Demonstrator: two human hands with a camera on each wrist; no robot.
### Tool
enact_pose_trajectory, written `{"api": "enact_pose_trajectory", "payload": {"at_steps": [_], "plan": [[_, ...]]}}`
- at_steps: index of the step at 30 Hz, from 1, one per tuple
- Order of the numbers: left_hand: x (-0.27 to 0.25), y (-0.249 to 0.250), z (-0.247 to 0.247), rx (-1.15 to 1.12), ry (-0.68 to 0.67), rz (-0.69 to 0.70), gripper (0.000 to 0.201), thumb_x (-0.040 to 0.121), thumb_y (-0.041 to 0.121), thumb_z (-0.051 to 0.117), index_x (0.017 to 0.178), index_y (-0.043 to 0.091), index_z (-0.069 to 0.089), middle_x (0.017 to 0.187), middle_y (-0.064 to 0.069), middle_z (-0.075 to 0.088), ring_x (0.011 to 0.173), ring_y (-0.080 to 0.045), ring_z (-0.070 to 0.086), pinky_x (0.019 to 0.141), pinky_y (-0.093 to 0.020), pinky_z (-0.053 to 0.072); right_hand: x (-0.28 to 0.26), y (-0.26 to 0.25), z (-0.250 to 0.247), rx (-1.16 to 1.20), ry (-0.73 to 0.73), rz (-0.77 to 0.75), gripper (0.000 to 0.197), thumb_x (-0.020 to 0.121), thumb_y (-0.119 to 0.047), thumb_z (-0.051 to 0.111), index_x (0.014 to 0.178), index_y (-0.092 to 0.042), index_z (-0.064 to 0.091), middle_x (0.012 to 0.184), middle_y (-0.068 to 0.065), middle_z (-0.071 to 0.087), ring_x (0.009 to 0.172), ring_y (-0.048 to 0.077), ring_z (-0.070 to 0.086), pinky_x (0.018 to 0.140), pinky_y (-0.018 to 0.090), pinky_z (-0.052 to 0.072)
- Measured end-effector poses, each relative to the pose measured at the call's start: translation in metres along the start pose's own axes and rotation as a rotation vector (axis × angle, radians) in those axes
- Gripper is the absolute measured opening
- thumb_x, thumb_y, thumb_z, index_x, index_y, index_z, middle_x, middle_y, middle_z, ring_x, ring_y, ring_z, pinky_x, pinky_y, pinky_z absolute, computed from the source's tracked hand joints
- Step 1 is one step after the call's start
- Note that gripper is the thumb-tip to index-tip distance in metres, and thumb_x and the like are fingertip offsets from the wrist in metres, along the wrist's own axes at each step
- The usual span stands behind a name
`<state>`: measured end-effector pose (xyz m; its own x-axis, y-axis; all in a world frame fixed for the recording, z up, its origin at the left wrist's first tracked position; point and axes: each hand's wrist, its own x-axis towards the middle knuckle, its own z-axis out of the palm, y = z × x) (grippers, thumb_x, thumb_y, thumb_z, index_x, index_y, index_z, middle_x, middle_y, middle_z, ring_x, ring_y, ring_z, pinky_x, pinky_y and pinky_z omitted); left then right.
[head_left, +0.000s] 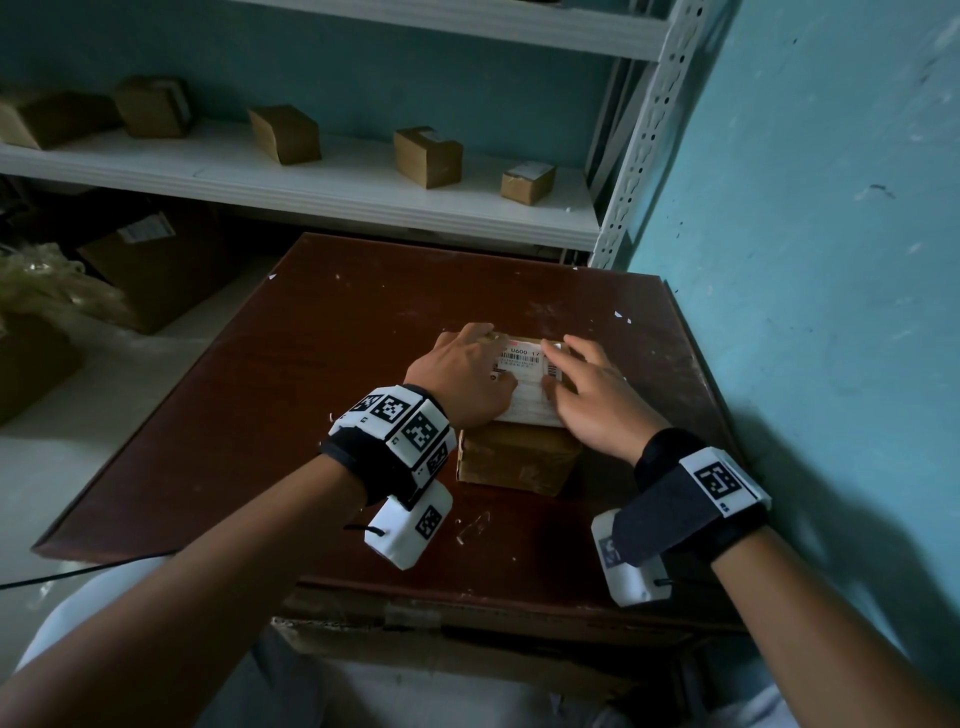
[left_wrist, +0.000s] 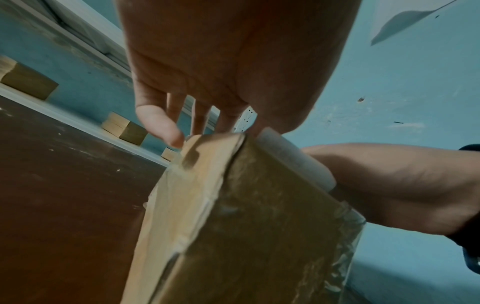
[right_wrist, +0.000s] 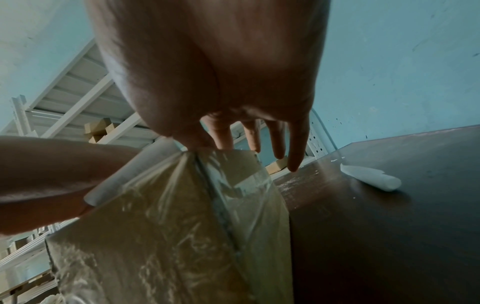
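A taped brown cardboard box (head_left: 519, 460) stands on the dark wooden table (head_left: 291, 415), right of centre. A white shipping label (head_left: 524, 364) with barcodes lies on its top. My left hand (head_left: 462, 374) lies flat on the label's left part, fingers straight and reaching the box's far edge. My right hand (head_left: 587, 389) presses flat on the label's right part. The left wrist view shows the left hand (left_wrist: 207, 82) over the box (left_wrist: 246, 226), fingertips at its top edge. From the right wrist, the right hand (right_wrist: 221, 72) spreads over the box (right_wrist: 168, 226), which is wrapped in clear tape.
A white metal shelf (head_left: 311, 182) behind the table carries several small cardboard boxes (head_left: 427, 157). A blue wall (head_left: 805, 260) runs close along the right. Bigger cartons (head_left: 156, 260) sit on the floor at left. A white paper scrap (right_wrist: 371, 179) lies on the table.
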<state>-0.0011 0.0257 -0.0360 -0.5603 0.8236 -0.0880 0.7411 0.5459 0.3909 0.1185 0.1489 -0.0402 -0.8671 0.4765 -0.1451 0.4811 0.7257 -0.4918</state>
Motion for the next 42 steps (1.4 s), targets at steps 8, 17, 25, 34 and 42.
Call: {"api": "enact_pose_trajectory", "payload": {"at_steps": [8, 17, 25, 34, 42], "plan": [[-0.004, 0.000, -0.004, 0.001, -0.018, -0.004, 0.059, 0.098, 0.036, 0.041, 0.152, 0.020, 0.023, 0.160, 0.002, 0.015, 0.146, -0.025, 0.017, 0.117, -0.039, 0.020, -0.005, -0.001, -0.002, -0.008, -0.006, 0.018, 0.053, 0.105, -0.032, 0.037, 0.156, -0.026, 0.022, 0.164, -0.002, 0.006, 0.150, 0.026, 0.009, 0.119, 0.037, 0.016], [-0.005, -0.005, -0.003, -0.004, -0.029, -0.016, 0.060, 0.097, 0.038, 0.042, 0.151, 0.023, 0.022, 0.161, 0.003, 0.015, 0.146, -0.029, 0.015, 0.116, -0.043, 0.021, -0.007, 0.005, -0.005, -0.007, 0.006, 0.039, 0.054, 0.104, -0.033, 0.037, 0.156, -0.025, 0.021, 0.163, -0.001, 0.008, 0.150, 0.026, 0.008, 0.119, 0.037, 0.015], [-0.005, -0.005, -0.002, -0.004, -0.002, -0.013, 0.060, 0.096, 0.039, 0.044, 0.150, 0.023, 0.025, 0.159, 0.005, 0.018, 0.144, -0.027, 0.020, 0.112, -0.042, 0.029, -0.003, 0.007, 0.000, -0.002, 0.004, 0.018, 0.052, 0.104, -0.032, 0.038, 0.153, -0.033, 0.024, 0.163, 0.001, 0.009, 0.150, 0.030, 0.010, 0.120, 0.040, 0.017], [-0.002, -0.004, -0.001, 0.003, 0.005, -0.003, 0.059, 0.096, 0.040, 0.044, 0.151, 0.029, 0.023, 0.159, 0.005, 0.018, 0.143, -0.028, 0.020, 0.111, -0.043, 0.031, 0.004, 0.005, 0.000, -0.016, -0.016, 0.036, 0.053, 0.104, -0.038, 0.038, 0.154, -0.036, 0.022, 0.163, 0.000, 0.008, 0.149, 0.031, 0.011, 0.118, 0.041, 0.020], [-0.002, -0.006, 0.001, 0.014, -0.016, 0.001, 0.061, 0.097, 0.043, 0.041, 0.152, 0.026, 0.020, 0.160, 0.005, 0.013, 0.146, -0.031, 0.015, 0.115, -0.045, 0.025, 0.002, 0.006, -0.001, -0.014, -0.002, 0.036, 0.059, 0.102, -0.042, 0.039, 0.156, -0.029, 0.018, 0.163, 0.002, 0.010, 0.149, 0.027, 0.014, 0.117, 0.037, 0.021]]}}
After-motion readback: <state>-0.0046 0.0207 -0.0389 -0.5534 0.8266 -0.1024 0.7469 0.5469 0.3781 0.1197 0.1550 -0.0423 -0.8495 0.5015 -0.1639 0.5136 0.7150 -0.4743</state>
